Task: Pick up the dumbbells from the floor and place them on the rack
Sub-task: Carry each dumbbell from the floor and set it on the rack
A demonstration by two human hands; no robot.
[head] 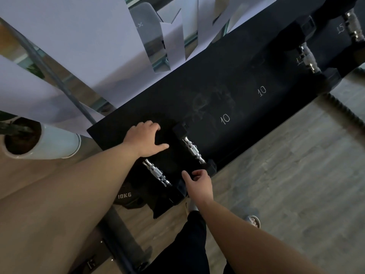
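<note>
A black rack shelf (227, 80) runs from the lower left up to the upper right, with chalked "10" marks on it. Two small black dumbbells with chrome handles lie side by side at its near left end: one (157, 173) to the left, one (192, 149) to the right. My left hand (145, 141) rests on the far head of the left dumbbell, fingers curled over it. My right hand (197, 181) hovers at the shelf's front edge between the two near heads, fingers loosely bent, holding nothing.
Two larger dumbbells (308, 56) sit at the far right end of the rack. A 10KG weight plate (128, 196) lies under the shelf's near end. A white plant pot (39, 141) stands at the left. Wood floor (286, 175) opens to the right; my feet are below.
</note>
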